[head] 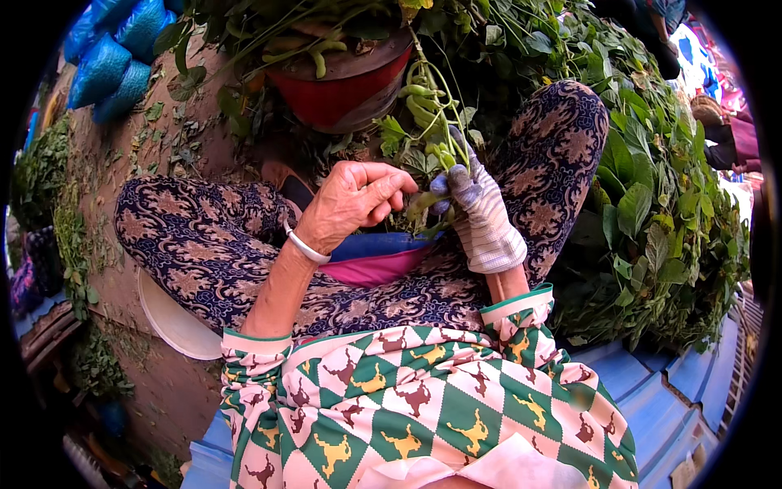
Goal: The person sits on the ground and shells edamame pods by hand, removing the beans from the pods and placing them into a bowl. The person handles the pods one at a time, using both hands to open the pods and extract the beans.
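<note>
My right hand (479, 205), in a striped knit glove with blue-grey fingertips, grips a stem of soybean plant (431, 110) bearing green pods. My bare left hand (360, 198), with a white bangle (305, 247) at the wrist, is just left of it. Its fingers are curled, their tips close to a pod (421, 205); whether they pinch anything is hidden. Beyond both hands stands a red tub (342, 91), with green pods (317, 55) and leafy stalks over its top. A blue and pink item (376, 250) shows between my patterned trouser legs, partly hidden.
A large heap of leafy bean plants (635, 208) rises on the right. Blue filled bags (101, 70) sit at upper left. A white round dish or lid (174, 318) lies by my left knee. Blue corrugated sheeting (647, 391) is at lower right. Another person's arm (660, 27) shows at upper right.
</note>
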Available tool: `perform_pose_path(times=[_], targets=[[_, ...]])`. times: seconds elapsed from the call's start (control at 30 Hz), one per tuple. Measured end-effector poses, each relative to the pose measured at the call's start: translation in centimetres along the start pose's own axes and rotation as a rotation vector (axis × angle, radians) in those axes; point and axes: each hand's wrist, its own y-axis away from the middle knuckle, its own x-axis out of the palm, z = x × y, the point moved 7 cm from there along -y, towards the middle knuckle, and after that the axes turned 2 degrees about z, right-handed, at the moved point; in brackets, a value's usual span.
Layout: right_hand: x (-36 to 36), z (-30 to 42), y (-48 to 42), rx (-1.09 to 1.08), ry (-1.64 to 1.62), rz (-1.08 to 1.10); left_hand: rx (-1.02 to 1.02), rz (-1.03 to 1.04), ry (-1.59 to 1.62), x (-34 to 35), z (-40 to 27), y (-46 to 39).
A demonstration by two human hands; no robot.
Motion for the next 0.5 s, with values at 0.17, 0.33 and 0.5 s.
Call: perform_pose_path(times=[0.17, 0.33, 0.5], targets=[[-0.4, 0.0, 0.0, -0.030, -0.108, -0.021, -0.071, 0.063, 0.032, 1.1, 0.5, 0.4], [-0.2, -0.5, -0.3, 0.076, 0.086, -0.094, 0.098, -0.100, 0.020, 0.4, -1.1, 0.3], [1.0, -0.5, -0.1, 0.135, 0.186, 0.002, 0.071, -0.080, -0.017, 0.0, -1.6, 0.4]])
